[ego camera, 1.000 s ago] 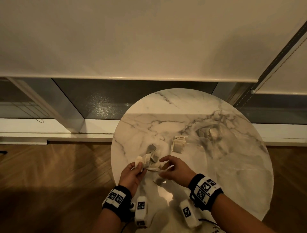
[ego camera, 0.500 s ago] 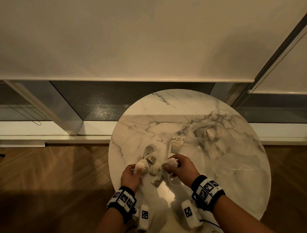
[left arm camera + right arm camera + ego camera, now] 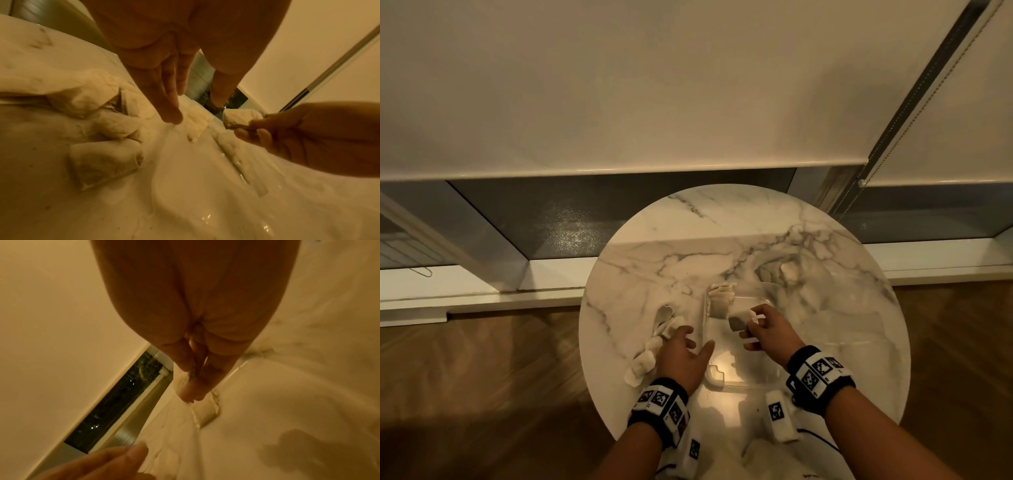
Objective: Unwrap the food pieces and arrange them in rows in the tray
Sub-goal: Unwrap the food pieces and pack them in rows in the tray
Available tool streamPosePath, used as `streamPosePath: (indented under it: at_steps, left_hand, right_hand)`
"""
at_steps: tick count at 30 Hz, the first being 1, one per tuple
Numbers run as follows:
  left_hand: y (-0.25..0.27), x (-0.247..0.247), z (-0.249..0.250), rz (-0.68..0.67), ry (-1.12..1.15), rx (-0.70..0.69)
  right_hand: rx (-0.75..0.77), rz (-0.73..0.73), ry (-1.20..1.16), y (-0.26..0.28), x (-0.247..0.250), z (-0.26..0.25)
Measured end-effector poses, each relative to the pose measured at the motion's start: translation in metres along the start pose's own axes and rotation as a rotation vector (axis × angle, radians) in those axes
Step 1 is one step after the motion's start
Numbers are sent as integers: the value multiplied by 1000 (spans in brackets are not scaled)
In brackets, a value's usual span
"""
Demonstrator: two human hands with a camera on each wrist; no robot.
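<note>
So the tray (image 3: 743, 380) is clear plastic, rectangular, sitting on a round marble table (image 3: 842, 325), long side running away from the person. At its far left corner sit a few pale squarish pieces (image 3: 719, 301). The right hand (image 3: 767, 330) hovers over the tray's far end, fingertips pinching a small blocky piece (image 3: 738, 321) with a dark underside. Just left of the tray lies a string of soft, crinkly white wrapped pieces (image 3: 654, 346). The left hand (image 3: 681, 353) is above them, palm down, fingers loose and spread, holding nothing.
</note>
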State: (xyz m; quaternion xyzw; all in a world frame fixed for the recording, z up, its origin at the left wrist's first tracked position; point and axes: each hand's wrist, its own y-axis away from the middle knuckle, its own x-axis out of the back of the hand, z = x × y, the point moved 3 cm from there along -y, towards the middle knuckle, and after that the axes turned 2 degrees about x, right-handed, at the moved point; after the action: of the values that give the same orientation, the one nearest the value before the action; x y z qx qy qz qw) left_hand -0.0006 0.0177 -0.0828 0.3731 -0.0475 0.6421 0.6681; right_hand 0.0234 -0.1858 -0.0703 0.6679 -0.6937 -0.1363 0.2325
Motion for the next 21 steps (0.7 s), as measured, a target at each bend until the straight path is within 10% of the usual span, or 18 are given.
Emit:
streamPosePath:
  at_steps: [10,21]
  left_hand:
    - [4,0,-14,30,-120,13]
    - [-64,37,-10,190,-307,-51]
  right_hand:
    - [55,212,255,-30,41,-9]
    - [64,137,477,-44,49,-15]
